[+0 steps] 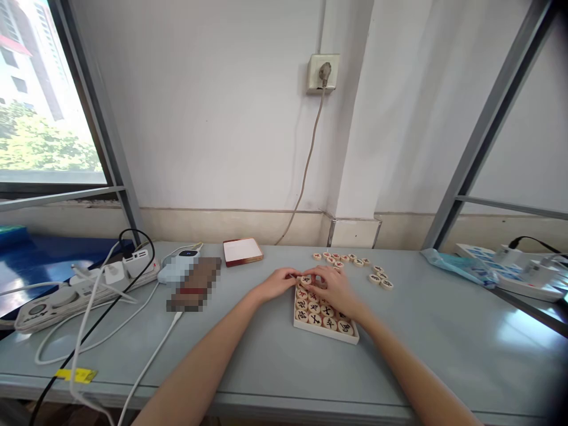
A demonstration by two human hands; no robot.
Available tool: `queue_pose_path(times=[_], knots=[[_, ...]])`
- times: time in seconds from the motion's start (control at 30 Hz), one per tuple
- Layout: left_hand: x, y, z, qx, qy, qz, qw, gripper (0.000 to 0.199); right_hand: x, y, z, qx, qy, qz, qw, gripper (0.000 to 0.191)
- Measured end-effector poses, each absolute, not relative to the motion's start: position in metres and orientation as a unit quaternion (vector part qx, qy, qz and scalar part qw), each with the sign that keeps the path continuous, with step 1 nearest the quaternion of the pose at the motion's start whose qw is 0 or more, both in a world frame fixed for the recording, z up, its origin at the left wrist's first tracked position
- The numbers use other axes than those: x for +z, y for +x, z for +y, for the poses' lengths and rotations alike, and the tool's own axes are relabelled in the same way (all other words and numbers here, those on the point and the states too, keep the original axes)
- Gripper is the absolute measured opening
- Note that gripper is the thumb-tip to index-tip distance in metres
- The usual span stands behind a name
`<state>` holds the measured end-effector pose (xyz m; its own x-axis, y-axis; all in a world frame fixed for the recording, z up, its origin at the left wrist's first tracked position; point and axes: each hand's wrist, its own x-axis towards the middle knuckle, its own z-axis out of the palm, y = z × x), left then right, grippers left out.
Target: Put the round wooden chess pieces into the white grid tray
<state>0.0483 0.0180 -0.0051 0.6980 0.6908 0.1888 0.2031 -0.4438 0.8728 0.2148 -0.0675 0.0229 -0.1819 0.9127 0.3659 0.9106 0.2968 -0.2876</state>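
Observation:
My left hand and my right hand meet over the far edge of a white-rimmed tray packed with round wooden xiangqi pieces. Between them, a piece at the tray's far edge touches my left fingertips. My right fingers curl down beside it and hide part of the top row. Black and red characters mark the pieces. Beyond the tray, several loose pieces lie in a curved line on the grey table, and a few more sit to the right.
Left of my hands lie a pixelated brown object, a white power bank and a power strip with tangled cables. A small red-edged box stands by the wall. A blue packet and a white power strip lie far right.

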Motion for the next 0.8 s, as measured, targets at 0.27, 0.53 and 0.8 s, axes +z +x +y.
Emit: queue_pose_path(times=[0.27, 0.53, 0.8], knots=[[-0.007, 0.047, 0.021, 0.267, 0.801, 0.288, 0.451, 0.032, 0.028, 0.251, -0.061, -0.032, -0.719, -0.635, 0.282, 0.029], [-0.007, 0.033, 0.036, 0.304, 0.745, 0.385, 0.452, 0.023, 0.039, 0.247, -0.07, 0.117, -0.61, -0.716, 0.318, 0.039], [-0.007, 0.032, 0.038, 0.322, 0.733, 0.371, 0.47, 0.019, 0.024, 0.181, -0.08, 0.056, -0.537, -0.8, 0.262, 0.026]])
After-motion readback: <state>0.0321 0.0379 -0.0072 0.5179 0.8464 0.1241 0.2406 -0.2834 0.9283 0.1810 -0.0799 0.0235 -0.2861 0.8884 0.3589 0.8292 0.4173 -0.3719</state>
